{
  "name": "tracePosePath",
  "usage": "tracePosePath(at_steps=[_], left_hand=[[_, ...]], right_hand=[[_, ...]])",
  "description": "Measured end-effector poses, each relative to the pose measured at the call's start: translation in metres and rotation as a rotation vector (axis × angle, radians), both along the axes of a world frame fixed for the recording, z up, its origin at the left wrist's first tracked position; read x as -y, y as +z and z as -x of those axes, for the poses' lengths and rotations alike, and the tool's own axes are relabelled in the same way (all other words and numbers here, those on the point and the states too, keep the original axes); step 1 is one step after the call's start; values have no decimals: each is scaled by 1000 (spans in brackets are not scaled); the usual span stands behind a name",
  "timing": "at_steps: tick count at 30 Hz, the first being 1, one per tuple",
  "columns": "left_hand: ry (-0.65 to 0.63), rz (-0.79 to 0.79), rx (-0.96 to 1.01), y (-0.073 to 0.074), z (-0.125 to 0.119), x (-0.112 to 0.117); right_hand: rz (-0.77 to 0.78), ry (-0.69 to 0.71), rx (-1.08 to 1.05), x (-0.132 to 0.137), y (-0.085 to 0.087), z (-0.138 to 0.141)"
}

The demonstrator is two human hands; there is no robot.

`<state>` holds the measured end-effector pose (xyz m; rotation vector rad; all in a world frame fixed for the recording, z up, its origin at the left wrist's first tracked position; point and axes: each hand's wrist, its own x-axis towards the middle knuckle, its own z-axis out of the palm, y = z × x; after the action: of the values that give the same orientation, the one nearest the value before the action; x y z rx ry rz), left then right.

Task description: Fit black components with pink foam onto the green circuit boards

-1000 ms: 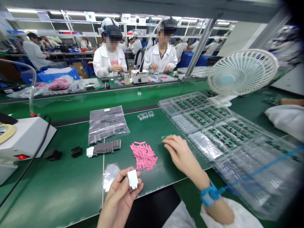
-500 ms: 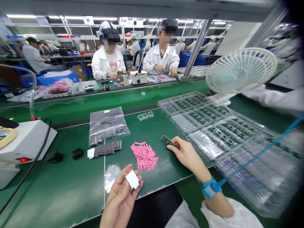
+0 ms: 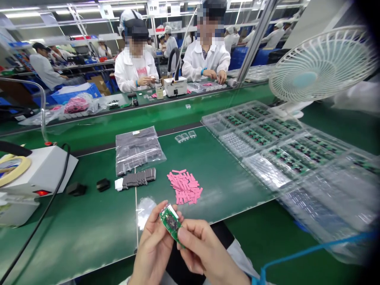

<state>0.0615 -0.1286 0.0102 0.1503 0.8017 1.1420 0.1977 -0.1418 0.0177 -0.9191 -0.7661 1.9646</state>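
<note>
The right hand (image 3: 204, 249) pinches a small green circuit board (image 3: 170, 222) at its five o'clock end, thumb on top. The left hand (image 3: 154, 241) cups in from eight o'clock, fingers curled round a white piece (image 3: 173, 209) that shows at the board's one o'clock edge; whether the two touch is unclear. The board looks light and stiff, its components probably fragile, so the edges seem the safest hold; the white piece is likely light and perhaps slippery. Beyond the hands, on the green bench (image 3: 97, 233), pink strips (image 3: 184, 188) lie at twelve o'clock, a row of dark-edged parts (image 3: 139, 178) at eleven, and clear trays (image 3: 264, 172) near two.
</note>
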Motion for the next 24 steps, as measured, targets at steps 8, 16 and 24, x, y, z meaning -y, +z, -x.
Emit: tracePosePath(at_steps=[8,16,24], left_hand=[[30,-17,2,-3,0,3],[5,-90,-7,-4,0,3],[46,-145,-123,-1,-2,3]], right_hand=[[30,-27,-24,-3,1,1],[51,-90,-52,3,-2,5],[70,-154,-59,5,-4,13]])
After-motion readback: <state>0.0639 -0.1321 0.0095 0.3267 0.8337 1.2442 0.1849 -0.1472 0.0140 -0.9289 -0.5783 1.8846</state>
